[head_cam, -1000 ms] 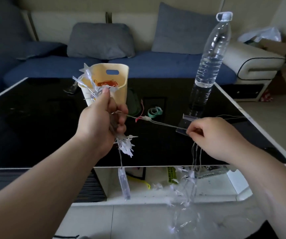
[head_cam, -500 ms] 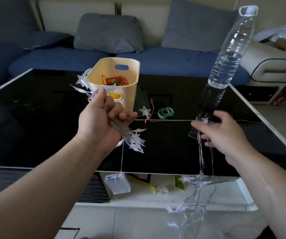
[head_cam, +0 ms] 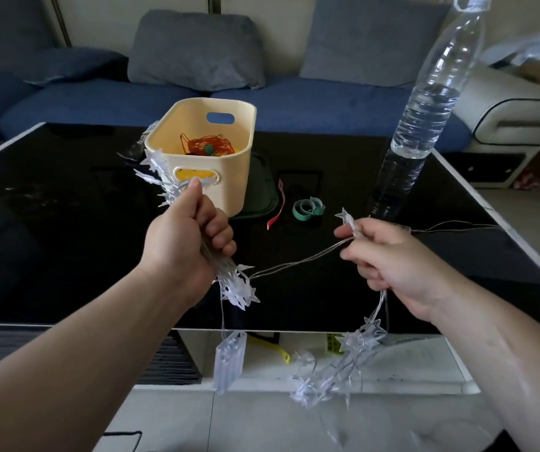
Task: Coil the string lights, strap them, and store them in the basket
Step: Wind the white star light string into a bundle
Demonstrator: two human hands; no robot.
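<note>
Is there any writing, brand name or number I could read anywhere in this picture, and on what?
No text can be read.
Water bottle: clear, no label visible.
Yellow tag under the table: dark marks, too small and blurred to read.
Basket, green strap, battery box of the string lights: no writing visible.

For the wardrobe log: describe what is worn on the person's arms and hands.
Nothing is worn. The left hand and right hand are bare: no gloves, rings, watch or bracelets visible. Both forearms are uncovered to the frame edge, with no sleeve in view.
</note>
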